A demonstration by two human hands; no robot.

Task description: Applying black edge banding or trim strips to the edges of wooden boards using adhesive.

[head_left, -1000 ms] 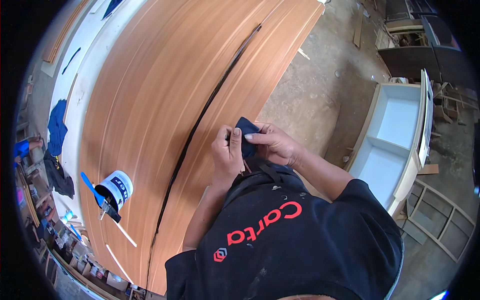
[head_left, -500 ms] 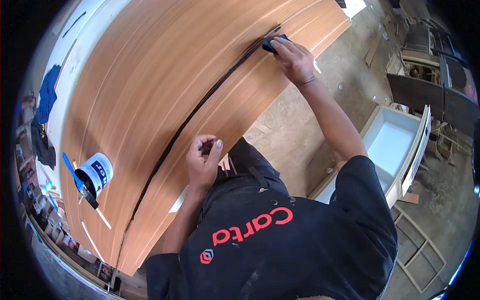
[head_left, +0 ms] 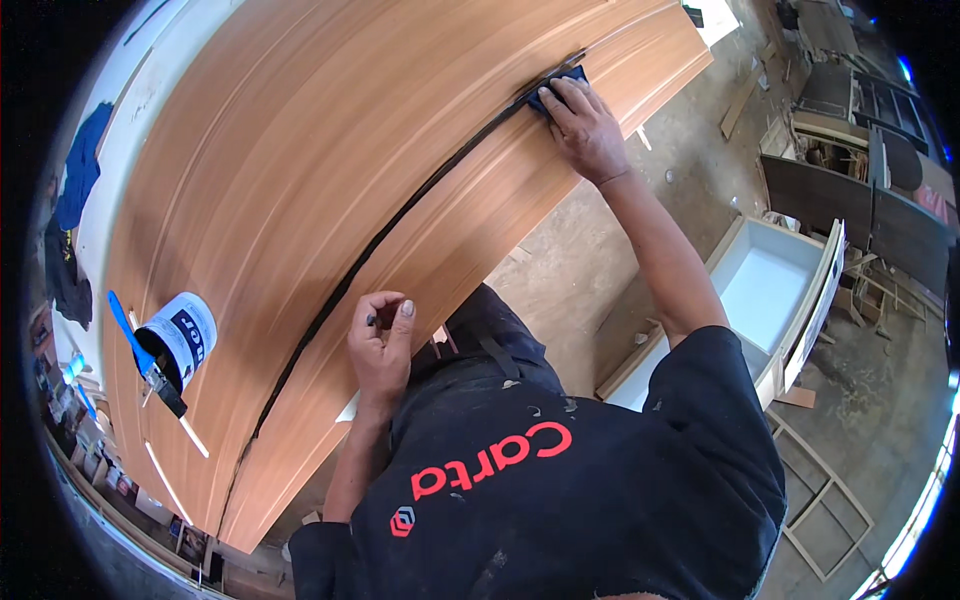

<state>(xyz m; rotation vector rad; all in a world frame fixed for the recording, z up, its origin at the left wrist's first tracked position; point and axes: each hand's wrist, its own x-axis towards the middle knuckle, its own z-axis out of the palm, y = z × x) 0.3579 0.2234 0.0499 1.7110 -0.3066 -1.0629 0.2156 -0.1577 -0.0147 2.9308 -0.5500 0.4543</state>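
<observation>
A long wood-grain panel [head_left: 300, 150] lies in front of me, with a black stripe [head_left: 400, 215] running along a groove in its surface. At the stripe's far right stretch, my right hand [head_left: 592, 135] presses a folded dark blue cloth [head_left: 560, 92] flat, fingers on top of it. My left hand [head_left: 382, 340] hovers over the panel's near edge, fingers curled and thumb up. Something small and dark shows between its fingers; I cannot tell what it is. A white tub [head_left: 182, 335] with dark contents stands on the panel at the left, a blue-handled brush [head_left: 150, 360] lying across its rim.
Thin white sticks [head_left: 168, 483] lie near the tub. Dark blue fabric [head_left: 85, 165] rests on a white surface at far left. A white-lined drawer box [head_left: 762, 265] stands on the floor at right, beside a wooden frame [head_left: 825, 500] and stacked dark boards [head_left: 815, 185].
The view has shifted slightly. My right hand has slid the cloth a little back along the stripe, and the cloth sits flatter. My left hand keeps its curled pose, slightly nearer to me.
</observation>
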